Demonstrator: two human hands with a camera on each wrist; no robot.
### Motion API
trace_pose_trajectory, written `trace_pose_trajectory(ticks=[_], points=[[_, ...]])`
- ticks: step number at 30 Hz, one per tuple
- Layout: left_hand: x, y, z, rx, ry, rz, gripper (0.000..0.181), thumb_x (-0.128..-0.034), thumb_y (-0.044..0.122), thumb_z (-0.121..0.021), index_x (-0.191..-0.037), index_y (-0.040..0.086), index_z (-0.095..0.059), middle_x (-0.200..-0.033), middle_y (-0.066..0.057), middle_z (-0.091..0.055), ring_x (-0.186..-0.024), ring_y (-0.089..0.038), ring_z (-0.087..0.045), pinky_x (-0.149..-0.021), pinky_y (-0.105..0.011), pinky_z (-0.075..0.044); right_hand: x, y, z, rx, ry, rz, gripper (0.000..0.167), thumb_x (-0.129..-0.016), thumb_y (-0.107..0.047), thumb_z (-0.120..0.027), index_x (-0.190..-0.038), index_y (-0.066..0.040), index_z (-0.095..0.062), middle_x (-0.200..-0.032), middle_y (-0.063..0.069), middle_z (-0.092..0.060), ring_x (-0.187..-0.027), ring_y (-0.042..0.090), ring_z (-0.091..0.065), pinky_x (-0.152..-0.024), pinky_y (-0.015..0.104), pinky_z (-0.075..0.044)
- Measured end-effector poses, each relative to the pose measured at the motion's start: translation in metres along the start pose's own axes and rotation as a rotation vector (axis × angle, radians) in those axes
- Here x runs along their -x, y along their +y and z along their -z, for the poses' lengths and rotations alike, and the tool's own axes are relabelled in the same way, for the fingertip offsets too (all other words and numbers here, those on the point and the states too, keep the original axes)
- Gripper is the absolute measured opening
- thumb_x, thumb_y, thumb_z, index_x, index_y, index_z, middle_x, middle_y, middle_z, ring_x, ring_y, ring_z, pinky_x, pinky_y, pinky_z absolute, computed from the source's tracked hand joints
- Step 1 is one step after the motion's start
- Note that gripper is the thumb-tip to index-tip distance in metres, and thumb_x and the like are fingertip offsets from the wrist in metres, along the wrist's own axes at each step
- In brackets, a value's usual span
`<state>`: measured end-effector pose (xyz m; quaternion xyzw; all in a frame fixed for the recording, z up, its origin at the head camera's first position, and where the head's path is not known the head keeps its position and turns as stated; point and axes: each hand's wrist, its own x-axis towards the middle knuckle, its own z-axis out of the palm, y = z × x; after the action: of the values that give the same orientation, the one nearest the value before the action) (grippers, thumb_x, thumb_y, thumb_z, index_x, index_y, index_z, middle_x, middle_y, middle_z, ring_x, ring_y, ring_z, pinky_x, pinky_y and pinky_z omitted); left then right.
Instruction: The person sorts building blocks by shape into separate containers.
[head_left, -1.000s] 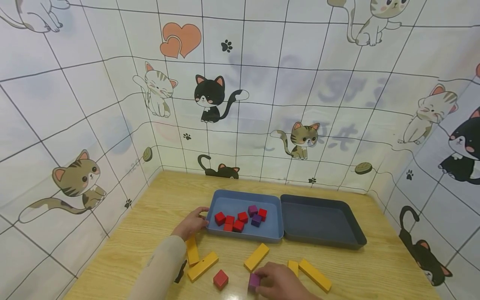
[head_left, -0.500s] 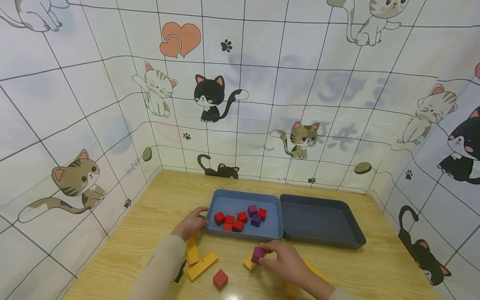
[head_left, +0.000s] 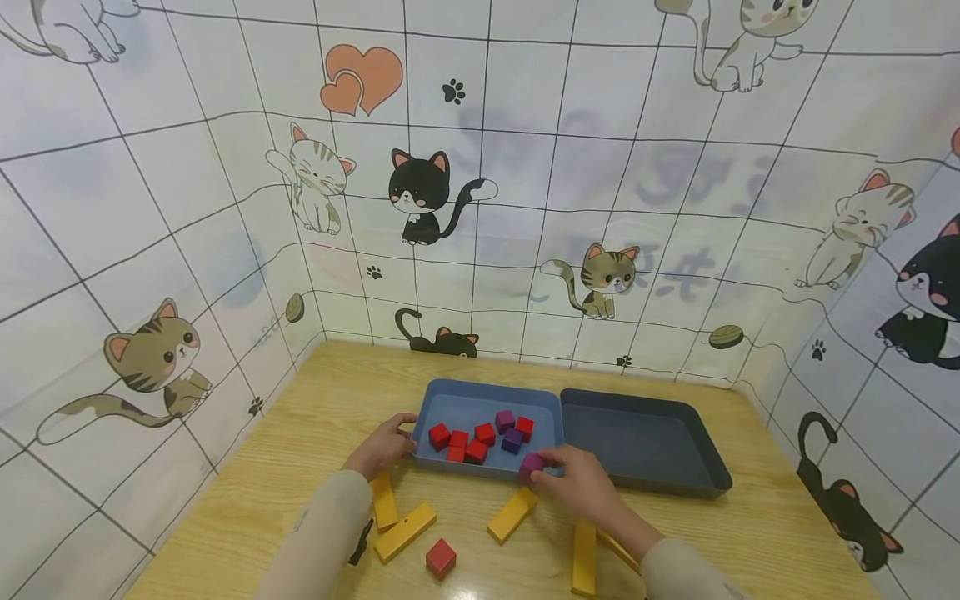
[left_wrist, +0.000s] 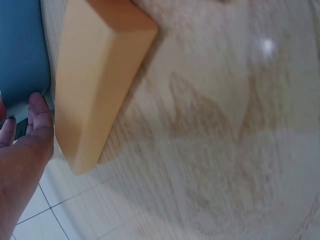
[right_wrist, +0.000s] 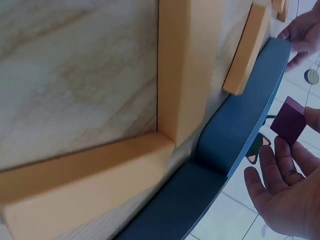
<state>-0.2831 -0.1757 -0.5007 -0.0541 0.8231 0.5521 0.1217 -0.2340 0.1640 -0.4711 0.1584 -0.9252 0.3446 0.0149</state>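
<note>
Near the front right corner of the blue tray (head_left: 491, 404), my right hand (head_left: 581, 483) pinches a purple cube (head_left: 532, 467) between thumb and fingers. In the right wrist view the purple cube (right_wrist: 289, 120) is held up at the fingertips of the right hand (right_wrist: 292, 195), above the rim. My left hand (head_left: 384, 446) holds the tray's left edge; in the left wrist view the left hand's (left_wrist: 25, 155) thumb lies against the tray's (left_wrist: 22, 55) outer corner. Several red cubes (head_left: 477, 451) and two purple ones (head_left: 513, 440) lie in the tray. One red cube (head_left: 441, 559) sits on the table.
A dark grey tray (head_left: 645, 437) stands right against the blue one. Several yellow blocks lie in front: one (head_left: 405, 533) at left, one (head_left: 512, 515) in the middle, and one (head_left: 584, 558) under the right forearm. Patterned cloth walls (head_left: 517, 208) border the wooden table (head_left: 360, 375).
My right hand has lifted the purple cube from the table and carried it forward, over the middle yellow block, to the blue tray's front right corner. The left hand has stayed put.
</note>
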Motion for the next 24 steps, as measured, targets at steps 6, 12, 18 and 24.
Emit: trace_pose_trajectory(ticks=[6, 12, 18, 24], points=[[0.001, 0.0, 0.0, -0.003, -0.011, -0.014, 0.052, -0.0928, -0.002, -0.055, -0.144, 0.003, -0.044, -0.119, -0.019, -0.057, -0.102, -0.027, -0.058, -0.1, -0.047, -0.046, -0.01, 0.004, 0.0, -0.012, 0.03, -0.04, 0.032, -0.086, -0.024, -0.078, -0.113, -0.008, -0.074, -0.106, 0.003, -0.07, -0.097, 0.027, -0.065, -0.083, 0.044, -0.055], [0.0, -0.002, 0.001, -0.008, -0.002, -0.024, 0.053, -0.0924, -0.002, -0.056, -0.144, 0.003, -0.045, -0.118, -0.019, -0.057, -0.102, -0.027, -0.058, -0.099, -0.049, -0.045, -0.024, 0.011, -0.001, -0.002, 0.05, -0.04, 0.031, -0.087, -0.023, -0.077, -0.114, -0.007, -0.074, -0.109, 0.006, -0.069, -0.1, 0.03, -0.064, -0.085, 0.046, -0.054], [0.003, 0.001, 0.001, -0.015, 0.0, -0.024, 0.052, -0.0929, -0.002, -0.055, -0.144, 0.003, -0.044, -0.118, -0.019, -0.057, -0.102, -0.028, -0.058, -0.1, -0.049, -0.045, -0.034, 0.014, -0.001, 0.027, 0.06, -0.052, 0.034, -0.088, -0.025, -0.076, -0.118, -0.007, -0.072, -0.111, 0.006, -0.069, -0.097, 0.026, -0.064, -0.082, 0.044, -0.055], [0.005, 0.002, -0.001, 0.013, 0.002, -0.047, 0.052, -0.0917, -0.005, -0.055, -0.143, -0.001, -0.044, -0.118, -0.023, -0.057, -0.1, -0.028, -0.059, -0.097, -0.048, -0.047, -0.042, 0.016, -0.003, 0.076, 0.058, -0.064, 0.035, -0.089, -0.024, -0.075, -0.118, -0.006, -0.072, -0.11, 0.008, -0.069, -0.096, 0.025, -0.063, -0.083, 0.044, -0.054]])
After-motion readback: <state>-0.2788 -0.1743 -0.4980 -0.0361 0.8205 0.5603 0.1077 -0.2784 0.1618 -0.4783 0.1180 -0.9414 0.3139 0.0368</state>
